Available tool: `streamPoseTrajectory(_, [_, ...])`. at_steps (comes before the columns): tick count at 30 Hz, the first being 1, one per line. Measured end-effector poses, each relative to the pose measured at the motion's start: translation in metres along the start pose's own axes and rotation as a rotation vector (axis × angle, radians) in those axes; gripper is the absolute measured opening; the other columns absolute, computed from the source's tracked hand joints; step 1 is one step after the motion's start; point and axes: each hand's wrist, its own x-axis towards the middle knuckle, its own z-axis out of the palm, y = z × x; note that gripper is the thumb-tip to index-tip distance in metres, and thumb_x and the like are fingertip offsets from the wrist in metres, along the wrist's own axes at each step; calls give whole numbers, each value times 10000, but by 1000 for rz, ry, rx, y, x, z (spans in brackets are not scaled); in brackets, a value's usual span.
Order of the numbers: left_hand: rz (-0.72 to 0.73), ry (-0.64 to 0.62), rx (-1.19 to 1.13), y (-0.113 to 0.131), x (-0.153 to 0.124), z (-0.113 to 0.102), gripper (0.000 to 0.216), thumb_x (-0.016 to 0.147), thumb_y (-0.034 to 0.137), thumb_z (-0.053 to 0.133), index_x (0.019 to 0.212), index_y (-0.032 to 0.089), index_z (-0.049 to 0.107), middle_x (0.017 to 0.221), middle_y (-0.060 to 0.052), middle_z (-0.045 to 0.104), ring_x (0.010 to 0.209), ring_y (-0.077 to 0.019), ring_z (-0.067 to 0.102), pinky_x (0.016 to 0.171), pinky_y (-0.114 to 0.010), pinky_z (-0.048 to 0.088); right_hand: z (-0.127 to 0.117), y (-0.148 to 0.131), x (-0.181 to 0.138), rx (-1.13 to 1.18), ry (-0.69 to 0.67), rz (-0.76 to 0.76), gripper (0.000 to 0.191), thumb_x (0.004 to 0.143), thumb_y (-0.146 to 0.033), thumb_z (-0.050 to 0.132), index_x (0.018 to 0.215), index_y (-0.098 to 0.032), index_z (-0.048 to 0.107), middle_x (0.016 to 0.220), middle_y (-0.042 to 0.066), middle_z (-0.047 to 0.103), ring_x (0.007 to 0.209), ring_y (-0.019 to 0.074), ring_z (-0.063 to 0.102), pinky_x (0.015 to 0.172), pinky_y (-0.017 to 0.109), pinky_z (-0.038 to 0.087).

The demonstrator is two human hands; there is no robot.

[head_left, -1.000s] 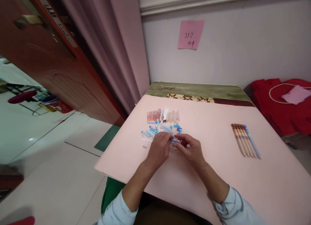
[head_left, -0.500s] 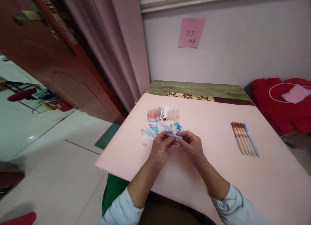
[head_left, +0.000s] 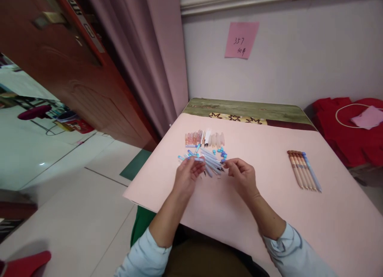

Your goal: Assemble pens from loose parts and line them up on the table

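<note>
The person's left hand grasped a slim, pale blue plastic barrel between its thumb and fingers, the barrel lying roughly crosswise over the left part of a loose pile of slender blue pen parts. The right hand was just beside the pile, on its right, with thumb and forefinger drawn together near a small dark tip; whether it pinched anything could not be told. Both forearms came out of light blue cloth sleeves on the near side of the pile.

Just past the pile, at its right, lay a cluster of small, bright blue plastic caps. Farther beyond the pile, side by side, were a row of clear, pinkish, patterned tubes, a bunch of thin white sticks with black ends and a set of translucent beige sleeve-like pieces. Well to the right of the pile, several beige pens with brown tops lay in a neat row, a blue pen at its right end. All of this lay on a smooth, pale pink table covering. Beyond the pile, a square pink paper note with handwriting was on the white wall; far to the right was a heap of red cloth.
</note>
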Motion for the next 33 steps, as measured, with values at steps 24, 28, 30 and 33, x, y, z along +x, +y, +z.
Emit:
streamPoseTrajectory(24, [270, 76, -146, 23, 31, -87, 269, 764, 339, 770, 889, 137, 645, 841, -67, 707, 681, -101, 633, 699, -240, 527, 44, -12, -3, -760, -232, -172, 128, 819, -272, 616, 829, -263, 743, 830, -4, 691, 672, 127, 578, 645, 253, 407])
streamPoseTrajectory(28, [262, 62, -133, 23, 29, -87, 282, 762, 343, 771, 904, 138, 640, 832, -70, 706, 701, -109, 636, 702, -238, 518, 61, -13, 1, -820, -145, -134, 159, 843, -302, 578, 826, -254, 729, 805, -7, 685, 661, 130, 587, 644, 254, 404])
streamPoseTrajectory(30, [260, 45, -120, 22, 29, -87, 279, 766, 344, 767, 904, 139, 637, 834, -68, 705, 709, -107, 635, 707, -233, 512, 63, -12, 2, -831, -59, -147, 194, 864, -340, 560, 832, -243, 724, 788, -6, 679, 647, 130, 586, 634, 253, 398])
streamPoseTrajectory(33, [261, 34, -107, 23, 29, -87, 273, 776, 352, 757, 902, 143, 634, 837, -63, 703, 717, -106, 636, 721, -237, 510, 65, -13, -3, -840, -35, -229, 205, 891, -348, 549, 867, -237, 720, 816, 4, 684, 693, 134, 609, 639, 242, 399])
